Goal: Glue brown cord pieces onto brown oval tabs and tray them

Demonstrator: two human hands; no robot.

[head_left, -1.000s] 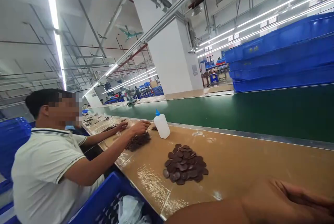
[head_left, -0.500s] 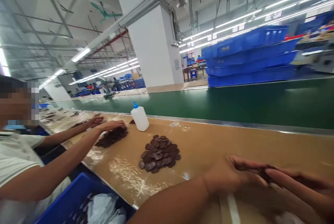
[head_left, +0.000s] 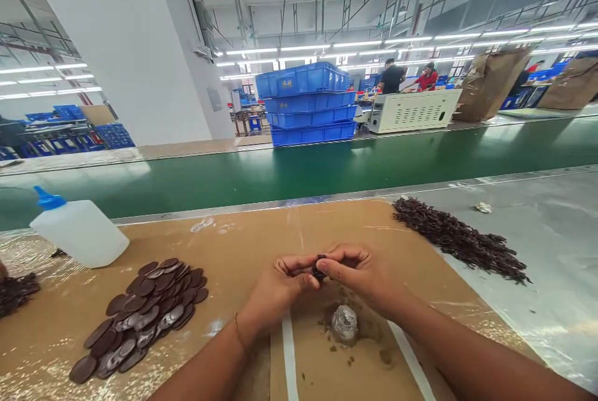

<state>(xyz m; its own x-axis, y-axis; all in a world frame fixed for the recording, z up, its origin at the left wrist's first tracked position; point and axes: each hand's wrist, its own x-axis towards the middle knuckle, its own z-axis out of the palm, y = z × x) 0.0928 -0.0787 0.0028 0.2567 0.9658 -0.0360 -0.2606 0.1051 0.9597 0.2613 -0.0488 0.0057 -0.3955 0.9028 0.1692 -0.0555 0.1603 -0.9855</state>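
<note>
Your left hand (head_left: 280, 289) and right hand (head_left: 362, 276) meet over the tan table (head_left: 252, 230), and the fingers (head_left: 299, 262) of both are clamped on a small dark piece (head_left: 319, 270) between them. If the pinch loosens, I think it can fall and get lost among the dark discs (head_left: 144, 320) at 9 o'clock, because the colour is the same.

I log a near-black brown piece (head_left: 319, 273) at centre, dark brown discs (head_left: 144, 320) with silvery glints, a dark brown strip heap (head_left: 460, 240), a tan mat (head_left: 233, 233) with white stripes (head_left: 289, 357), a green belt (head_left: 299, 170), blue crates (head_left: 306, 105), and a milky white bottle (head_left: 77, 233) with a blue cap
</note>
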